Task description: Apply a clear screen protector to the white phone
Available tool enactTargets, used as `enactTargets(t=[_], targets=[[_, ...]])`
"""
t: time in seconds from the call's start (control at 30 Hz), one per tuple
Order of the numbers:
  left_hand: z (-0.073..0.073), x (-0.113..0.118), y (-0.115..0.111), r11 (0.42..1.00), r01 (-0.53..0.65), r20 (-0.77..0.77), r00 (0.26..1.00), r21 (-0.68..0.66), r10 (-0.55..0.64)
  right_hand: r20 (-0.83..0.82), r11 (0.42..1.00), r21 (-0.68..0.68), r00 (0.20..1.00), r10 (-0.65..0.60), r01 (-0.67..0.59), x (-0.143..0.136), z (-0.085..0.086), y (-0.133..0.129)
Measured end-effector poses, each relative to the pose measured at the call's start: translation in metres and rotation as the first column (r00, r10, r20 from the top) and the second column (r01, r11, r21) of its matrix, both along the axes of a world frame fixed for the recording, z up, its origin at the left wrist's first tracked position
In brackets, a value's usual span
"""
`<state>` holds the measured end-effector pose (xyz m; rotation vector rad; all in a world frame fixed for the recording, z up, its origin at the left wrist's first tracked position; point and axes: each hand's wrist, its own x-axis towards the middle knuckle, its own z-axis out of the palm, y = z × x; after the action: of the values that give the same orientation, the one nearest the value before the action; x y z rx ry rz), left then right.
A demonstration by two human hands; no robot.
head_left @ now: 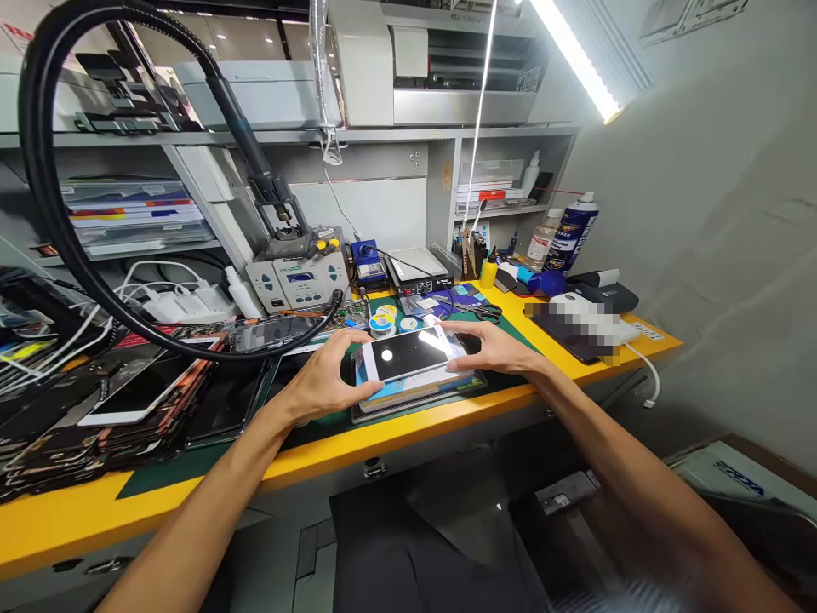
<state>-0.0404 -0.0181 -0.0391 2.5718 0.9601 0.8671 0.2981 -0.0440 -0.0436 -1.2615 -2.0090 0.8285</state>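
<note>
A white-framed smartphone [412, 352] with a dark, reflective screen is held level between my two hands. My left hand [325, 375] grips its left end, thumb along the near edge and fingers at the far side. Around the right end closes my right hand [494, 347], its thumb at the near corner. Directly below the phone is a flat stack with a light-blue top [421, 393]; I cannot tell whether the phone touches it. Rolls of solder wire [383, 322] and a pair of scissors [488, 313] lie just beyond.
Piles of phone parts [128, 426] cover the bench's left side. A rework station [303, 281] stands behind, its thick black hose [38, 170] arching over the left. At the right are a blue spray can [574, 230], a clear bottle [542, 240] and a dark tablet-like slab [562, 332].
</note>
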Motion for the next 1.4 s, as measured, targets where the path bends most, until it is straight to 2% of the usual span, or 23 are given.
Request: enactTargets(t=[0.23, 0.4, 0.57, 0.63, 0.73, 0.87, 1.0, 1.1, 1.23, 1.4], targets=[[-0.002, 0.0, 0.002, 0.999, 0.0, 0.066, 0.998, 0.037, -0.003, -0.022, 1.0, -0.015, 1.0, 0.016, -0.017, -0.002, 0.002, 0.001], [0.002, 0.001, 0.003, 0.998, -0.061, 0.104, 0.993, -0.027, 0.064, -0.056, 0.997, -0.025, 0.996, 0.065, -0.067, -0.003, 0.003, 0.013], [0.014, 0.002, 0.006, 0.987, -0.094, 0.135, 0.985, -0.132, 0.111, -0.178, 0.989, 0.009, 0.973, 0.145, -0.146, -0.003, 0.01, 0.027], [0.021, 0.003, 0.012, 0.981, -0.089, 0.157, 0.981, -0.174, 0.117, -0.247, 0.98, 0.027, 0.948, 0.2, -0.2, -0.002, 0.015, 0.034], [0.028, 0.006, 0.025, 0.972, -0.071, 0.222, 0.967, -0.226, 0.123, -0.355, 0.976, 0.022, 0.911, 0.209, -0.215, -0.002, 0.025, 0.046], [0.028, 0.017, 0.042, 0.962, -0.036, 0.378, 0.915, -0.271, 0.14, -0.531, 0.979, -0.018, 0.832, 0.162, -0.202, -0.006, 0.033, 0.061], [0.023, 0.029, 0.045, 0.954, 0.018, 0.522, 0.84, -0.301, 0.149, -0.649, 0.982, -0.035, 0.751, 0.12, -0.187, -0.01, 0.034, 0.067], [0.022, 0.036, 0.039, 0.949, 0.041, 0.595, 0.787, -0.314, 0.163, -0.685, 0.988, -0.043, 0.724, 0.078, -0.147, -0.013, 0.031, 0.064], [0.027, 0.043, 0.025, 0.946, 0.048, 0.658, 0.729, -0.32, 0.186, -0.685, 0.995, -0.042, 0.728, 0.036, -0.089, -0.014, 0.03, 0.056], [0.031, 0.048, 0.009, 0.933, 0.067, 0.698, 0.683, -0.353, 0.215, -0.694, 0.996, -0.033, 0.719, 0.038, -0.085, -0.016, 0.031, 0.051]])
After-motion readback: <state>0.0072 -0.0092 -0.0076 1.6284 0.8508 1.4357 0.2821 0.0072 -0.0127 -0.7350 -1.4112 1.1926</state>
